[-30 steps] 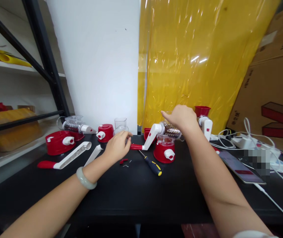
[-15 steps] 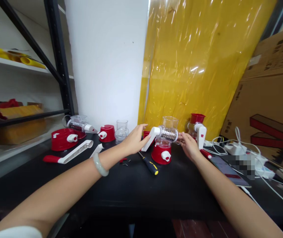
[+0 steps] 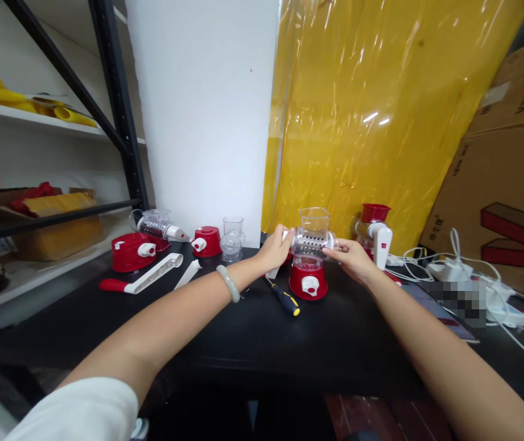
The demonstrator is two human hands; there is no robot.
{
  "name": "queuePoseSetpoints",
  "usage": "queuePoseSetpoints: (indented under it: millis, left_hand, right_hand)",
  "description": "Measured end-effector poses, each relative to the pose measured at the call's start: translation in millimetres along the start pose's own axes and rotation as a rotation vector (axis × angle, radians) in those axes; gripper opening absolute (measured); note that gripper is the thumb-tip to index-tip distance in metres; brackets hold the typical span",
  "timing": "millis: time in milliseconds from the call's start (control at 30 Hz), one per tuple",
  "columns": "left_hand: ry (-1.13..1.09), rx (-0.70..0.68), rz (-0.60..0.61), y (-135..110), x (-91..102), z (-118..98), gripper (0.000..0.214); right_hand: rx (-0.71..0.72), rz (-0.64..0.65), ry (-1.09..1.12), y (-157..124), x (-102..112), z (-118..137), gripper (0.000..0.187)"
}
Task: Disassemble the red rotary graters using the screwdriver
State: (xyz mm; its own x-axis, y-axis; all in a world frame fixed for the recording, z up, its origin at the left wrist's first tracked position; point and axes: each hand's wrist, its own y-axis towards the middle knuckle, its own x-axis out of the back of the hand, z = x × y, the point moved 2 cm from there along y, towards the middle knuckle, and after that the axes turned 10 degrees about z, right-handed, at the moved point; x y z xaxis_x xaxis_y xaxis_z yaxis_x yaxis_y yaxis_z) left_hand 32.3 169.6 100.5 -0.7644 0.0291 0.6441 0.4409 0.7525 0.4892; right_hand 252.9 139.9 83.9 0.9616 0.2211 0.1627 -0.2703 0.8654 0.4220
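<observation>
Clear plastic and perforated metal sit at the centre-right of the frame, where the grater drum lies sideways above a red base, its clear hopper standing upright on top. The left hand has its fingers curled nearly closed around the upper end of the white crank, at the drum's left end. The right hand is partly closed, thumb and fingertips pinching the drum's right end. Holding both ends probably keeps the drum level and stops it turning or tipping on its narrow base; how hard either hand presses, I cannot tell.

Just below, a screwdriver lies with its yellow-tipped handle toward the lower edge of the frame, presumably so it can be picked up easily. Left of the hands lie a long crank handle with a red grip and a short white piece, both flat on the black table. Behind them, a wide red base, a small red base and a clear housing stand toward the back, which seems to leave working room in front. Right of centre stands another grater; a phone lies at the lower right near white cables, likely there to charge
</observation>
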Motion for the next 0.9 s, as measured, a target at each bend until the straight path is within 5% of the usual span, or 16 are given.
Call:
queuePoseSetpoints:
  millis: [200, 600, 900]
  left_hand:
    - [0.025, -0.041, -0.048, 6.9, 2.9, 1.6, 0.030]
    - [0.080, -0.184, 0.043, 24.2, 0.2, 5.5, 0.022]
    - [0.064, -0.061, -0.155, 21.5, -18.4, 0.7, 0.028]
  right_hand:
    - [0.006, 0.113, 0.005, 0.1, -11.7, 14.1, 0.057]
    - [0.058, 0.052, 0.003, 0.2, -6.3, -1.2, 0.051]
    - [0.081, -0.048, 0.000, -4.8, -6.1, -10.2, 0.050]
